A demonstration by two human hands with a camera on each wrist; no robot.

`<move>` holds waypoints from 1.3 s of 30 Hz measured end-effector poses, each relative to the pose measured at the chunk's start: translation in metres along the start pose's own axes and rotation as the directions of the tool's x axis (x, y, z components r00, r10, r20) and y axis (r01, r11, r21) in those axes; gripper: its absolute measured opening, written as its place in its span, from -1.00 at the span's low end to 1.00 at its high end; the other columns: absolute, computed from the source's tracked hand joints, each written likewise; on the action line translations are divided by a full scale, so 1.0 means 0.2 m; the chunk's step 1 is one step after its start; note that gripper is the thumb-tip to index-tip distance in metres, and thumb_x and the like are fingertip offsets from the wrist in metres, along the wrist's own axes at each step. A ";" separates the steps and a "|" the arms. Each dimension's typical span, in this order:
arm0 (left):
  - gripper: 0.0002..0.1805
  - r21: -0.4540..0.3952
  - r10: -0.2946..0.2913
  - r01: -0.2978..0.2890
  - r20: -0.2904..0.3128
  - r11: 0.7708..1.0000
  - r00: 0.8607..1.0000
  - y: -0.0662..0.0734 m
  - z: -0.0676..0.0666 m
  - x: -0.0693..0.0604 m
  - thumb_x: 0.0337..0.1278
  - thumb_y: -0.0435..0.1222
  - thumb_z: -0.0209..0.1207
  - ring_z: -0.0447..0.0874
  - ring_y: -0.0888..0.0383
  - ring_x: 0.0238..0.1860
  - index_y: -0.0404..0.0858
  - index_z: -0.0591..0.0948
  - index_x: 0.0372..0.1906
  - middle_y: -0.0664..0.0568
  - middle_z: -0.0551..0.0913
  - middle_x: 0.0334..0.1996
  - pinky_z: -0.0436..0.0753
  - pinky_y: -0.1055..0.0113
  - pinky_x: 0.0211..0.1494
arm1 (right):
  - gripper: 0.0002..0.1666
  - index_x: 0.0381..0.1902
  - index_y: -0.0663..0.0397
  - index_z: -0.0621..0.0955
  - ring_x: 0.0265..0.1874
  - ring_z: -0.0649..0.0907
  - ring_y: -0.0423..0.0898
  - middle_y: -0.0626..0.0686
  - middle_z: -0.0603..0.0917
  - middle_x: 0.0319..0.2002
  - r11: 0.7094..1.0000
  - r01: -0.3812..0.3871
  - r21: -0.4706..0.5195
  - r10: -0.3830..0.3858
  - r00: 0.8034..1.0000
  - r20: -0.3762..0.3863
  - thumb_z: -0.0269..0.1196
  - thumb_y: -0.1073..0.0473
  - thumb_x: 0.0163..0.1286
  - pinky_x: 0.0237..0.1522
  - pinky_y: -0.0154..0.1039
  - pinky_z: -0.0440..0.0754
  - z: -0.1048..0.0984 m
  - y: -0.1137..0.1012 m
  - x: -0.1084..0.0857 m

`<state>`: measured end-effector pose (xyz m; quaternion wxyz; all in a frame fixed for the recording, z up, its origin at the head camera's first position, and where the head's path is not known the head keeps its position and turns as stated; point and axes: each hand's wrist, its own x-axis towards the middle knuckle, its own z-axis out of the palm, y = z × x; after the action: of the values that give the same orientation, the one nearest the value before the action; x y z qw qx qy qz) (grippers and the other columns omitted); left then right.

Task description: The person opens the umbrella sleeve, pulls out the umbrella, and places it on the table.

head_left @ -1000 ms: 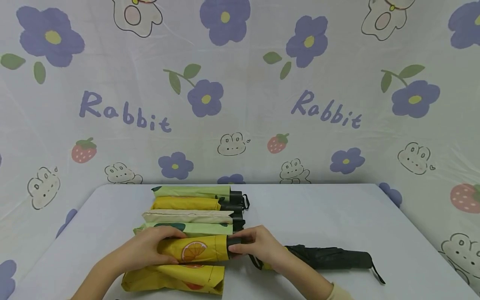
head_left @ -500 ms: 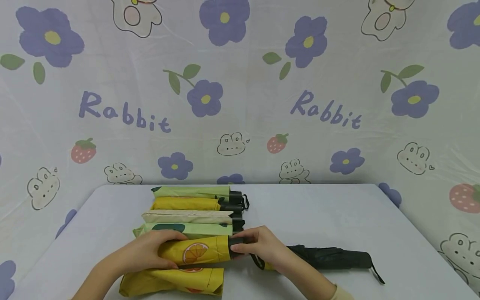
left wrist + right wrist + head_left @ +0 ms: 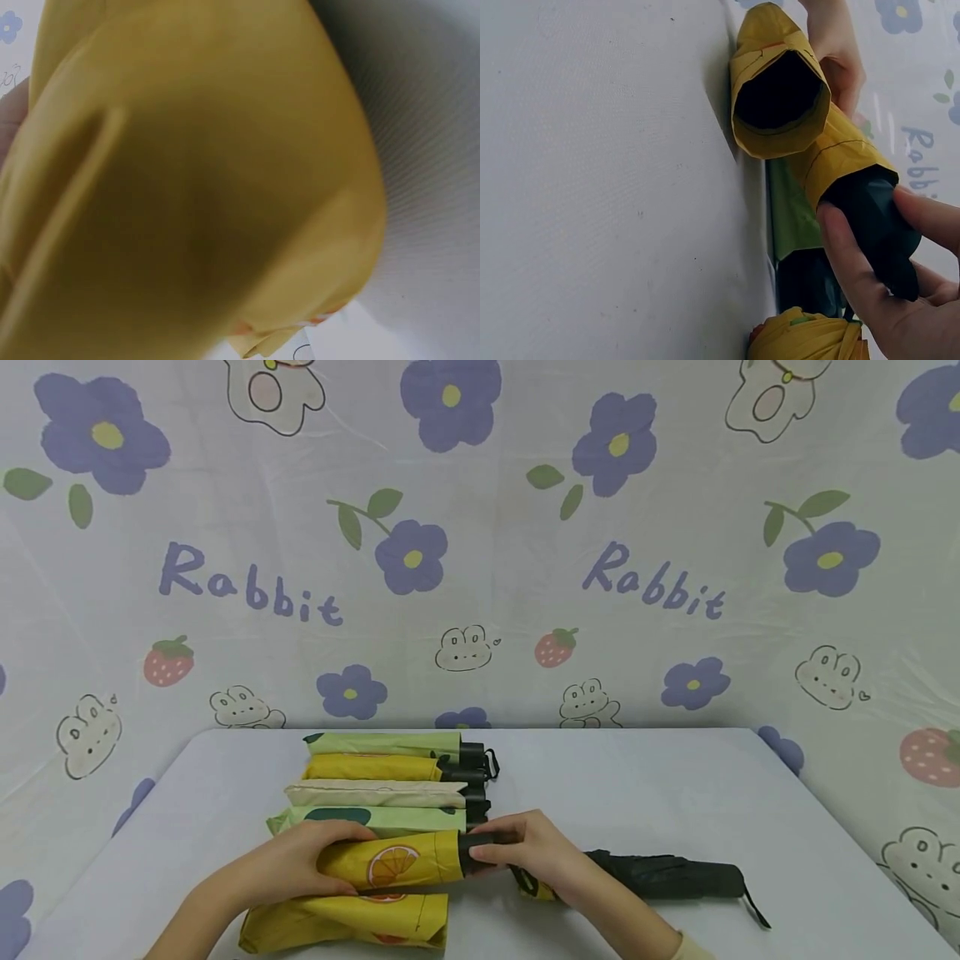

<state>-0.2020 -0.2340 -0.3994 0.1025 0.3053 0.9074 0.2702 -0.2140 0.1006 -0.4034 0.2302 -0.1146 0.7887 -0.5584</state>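
Observation:
A folded umbrella in a yellow sleeve with an orange-slice print point(image 3: 393, 864) lies between both hands. My left hand point(image 3: 307, 857) grips the sleeve near its left end. At the other end, my right hand point(image 3: 528, 843) pinches the umbrella's black handle point(image 3: 874, 217) between thumb and fingers. Just in front lies a second yellow sleeve point(image 3: 352, 922); its mouth is open and dark inside in the right wrist view. The left wrist view is mostly filled by blurred yellow cloth point(image 3: 195, 187).
Several sleeved umbrellas lie in a row behind: light green point(image 3: 382, 743), yellow point(image 3: 371, 767), cream point(image 3: 375, 792) and green point(image 3: 420, 818). To the right rests a folded black umbrella point(image 3: 667, 875) with a strap, its yellow end partly behind my right wrist. All are on a white table point(image 3: 637, 793).
My right hand has shifted slightly right with the black handle, and a little more of the handle shows. The yellow sleeve has moved slightly right too. My left hand keeps its grip.

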 end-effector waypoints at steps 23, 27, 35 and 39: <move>-0.39 -0.014 0.015 -0.015 0.011 1.000 1.000 -0.01 0.00 0.00 0.03 0.10 0.34 0.57 0.13 0.14 0.07 0.51 0.22 0.17 0.61 0.15 0.60 0.26 0.14 | -0.44 0.17 0.18 0.60 -0.16 0.78 -0.01 0.17 0.79 -0.19 1.000 0.021 -0.006 -0.021 1.000 0.006 0.35 0.01 0.28 0.28 0.17 0.44 -0.09 0.01 -0.04; -0.39 -0.011 0.016 -0.016 0.009 1.000 1.000 -0.01 0.01 0.00 0.03 0.09 0.35 0.57 0.14 0.14 0.08 0.51 0.22 0.18 0.61 0.15 0.60 0.26 0.14 | -0.44 0.17 0.16 0.60 -0.15 0.78 0.00 0.16 0.79 -0.19 1.000 0.021 -0.018 -0.021 1.000 0.005 0.35 0.00 0.29 0.27 0.18 0.44 -0.11 0.02 -0.05; -0.39 -0.020 0.014 -0.014 0.012 1.000 1.000 -0.02 0.01 0.01 0.03 0.08 0.35 0.57 0.14 0.15 0.09 0.50 0.22 0.19 0.60 0.15 0.59 0.24 0.15 | -0.44 0.18 0.18 0.59 -0.18 0.78 0.00 0.17 0.78 -0.17 0.999 0.035 -0.006 -0.035 0.999 0.016 0.34 0.01 0.30 0.09 -0.05 0.62 -0.16 0.03 -0.07; -0.40 -0.028 0.014 -0.013 0.013 1.000 1.000 -0.02 0.01 0.01 0.03 0.06 0.36 0.57 0.14 0.15 0.09 0.50 0.22 0.19 0.61 0.15 0.59 0.26 0.15 | -0.41 0.20 0.20 0.58 -0.17 0.78 0.01 0.16 0.77 -0.12 0.999 0.033 -0.015 -0.033 0.999 0.012 0.33 0.00 0.30 0.14 0.03 0.59 -0.17 0.04 -0.08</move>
<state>-0.2044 -0.2351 -0.4031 0.1108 0.3116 0.9008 0.2814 -0.2169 0.1390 -0.3972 0.2245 -0.1325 0.7896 -0.5554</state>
